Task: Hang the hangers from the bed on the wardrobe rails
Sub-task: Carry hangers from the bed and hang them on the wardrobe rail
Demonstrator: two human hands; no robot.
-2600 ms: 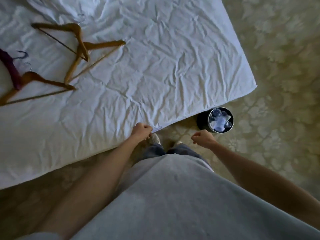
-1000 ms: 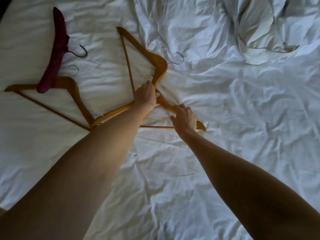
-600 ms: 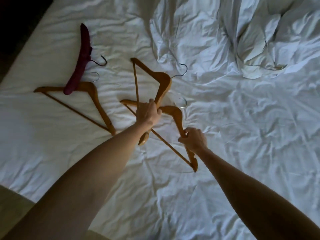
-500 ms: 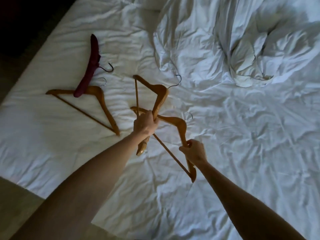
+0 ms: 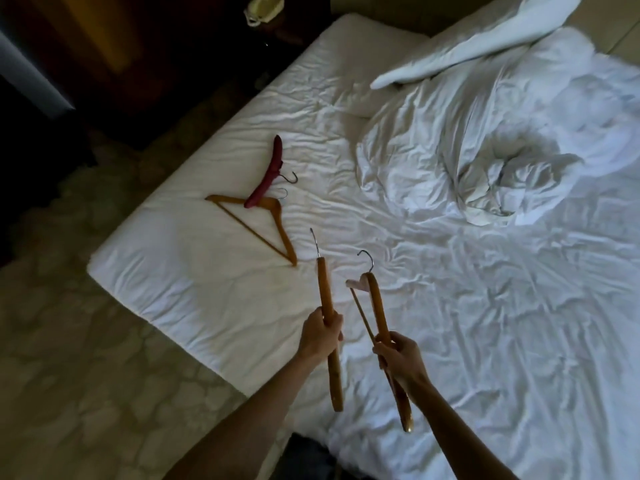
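Your left hand point(image 5: 320, 336) is wrapped round one stiff, light tan wooden hanger point(image 5: 327, 320); your right hand point(image 5: 398, 353) grips a second wooden hanger point(image 5: 377, 306). Both are lifted above the white-sheeted bed point(image 5: 485, 306). Holding mid-shoulder seems steady. A third wooden hanger point(image 5: 277, 226) and a maroon padded hanger point(image 5: 266, 180) lie far left.

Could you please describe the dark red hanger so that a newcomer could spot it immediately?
Start at the white bed and go to its near left corner. Two hangers lie there: the dark red hanger rests across the top of a wooden hanger. It alone is padded, not bare wood.
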